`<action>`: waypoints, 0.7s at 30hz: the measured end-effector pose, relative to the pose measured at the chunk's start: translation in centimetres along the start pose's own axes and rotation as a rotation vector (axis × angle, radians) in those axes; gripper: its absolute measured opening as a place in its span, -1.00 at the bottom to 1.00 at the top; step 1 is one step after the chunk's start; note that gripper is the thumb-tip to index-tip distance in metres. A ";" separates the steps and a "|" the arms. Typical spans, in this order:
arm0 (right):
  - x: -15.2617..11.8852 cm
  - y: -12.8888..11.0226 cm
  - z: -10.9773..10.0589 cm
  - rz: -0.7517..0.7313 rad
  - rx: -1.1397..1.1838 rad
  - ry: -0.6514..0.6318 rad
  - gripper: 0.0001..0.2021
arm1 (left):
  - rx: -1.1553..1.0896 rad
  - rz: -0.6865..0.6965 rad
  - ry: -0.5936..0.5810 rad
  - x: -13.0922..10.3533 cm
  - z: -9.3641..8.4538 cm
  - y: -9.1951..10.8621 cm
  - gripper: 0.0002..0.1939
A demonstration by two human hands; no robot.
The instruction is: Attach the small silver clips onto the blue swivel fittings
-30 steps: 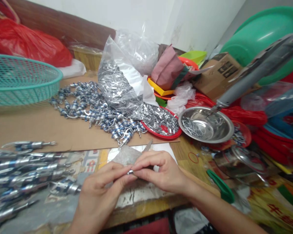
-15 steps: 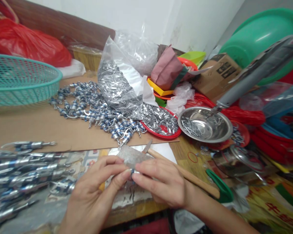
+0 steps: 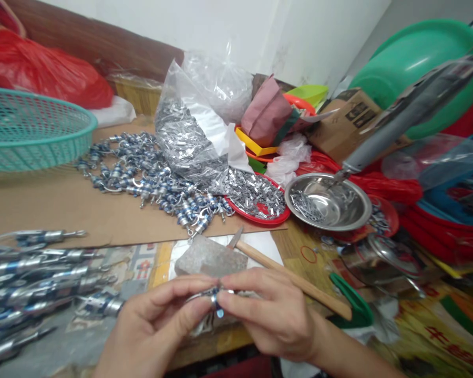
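"Many things crowd the bench (image 3: 294,244). Which is largest?"

"The cardboard (image 3: 35,205), lying flat at the left. Next comes the green tub (image 3: 410,68), tilted at the far right, then the basket (image 3: 35,155) at the left."

"And the middling ones?"

"A clear bag (image 3: 181,131) full of metal bits, with a heap of blue-and-silver fittings (image 3: 142,170) beside it. Then the bowl (image 3: 331,206), just beside the red plate (image 3: 256,218). Both have small metal pieces in them."

"Smaller than those?"

"The hammer (image 3: 291,276), its wooden handle slanting down to the right, its head near the block (image 3: 208,257)."

"How are the hands?"

"Both closed in a pinch. The left hand (image 3: 157,315) and right hand (image 3: 276,310) grip one part between thumbs and fingers."

"Where is that part?"

"The part (image 3: 215,303), blue and silver, is at the meeting fingertips, nearer the person than the block. A shiny tab sticks out below; fingers hide much of the rest."
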State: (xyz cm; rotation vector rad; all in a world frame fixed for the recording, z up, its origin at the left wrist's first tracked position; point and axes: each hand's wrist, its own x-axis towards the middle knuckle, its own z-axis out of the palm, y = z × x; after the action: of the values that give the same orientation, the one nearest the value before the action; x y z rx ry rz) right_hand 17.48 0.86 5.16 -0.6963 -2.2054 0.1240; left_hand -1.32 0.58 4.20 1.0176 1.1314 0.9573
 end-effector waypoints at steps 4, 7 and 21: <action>0.1 -0.1 -0.1 -0.080 -0.063 -0.033 -0.78 | 0.022 0.034 0.032 0.5 -0.3 -0.6 -0.90; 0.0 0.1 0.1 -0.074 -0.063 -0.015 -0.78 | -0.055 0.013 0.058 0.2 0.2 -0.6 -0.89; 2.1 5.6 -2.7 0.644 -0.248 -0.261 -0.87 | -0.255 -0.074 0.184 -0.2 2.4 -1.2 -0.27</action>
State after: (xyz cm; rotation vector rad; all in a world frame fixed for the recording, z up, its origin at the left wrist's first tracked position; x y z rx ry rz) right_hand 20.75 6.31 6.70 -1.5915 -2.1749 0.2817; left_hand 1.05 -0.26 3.41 0.6881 1.1547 1.1211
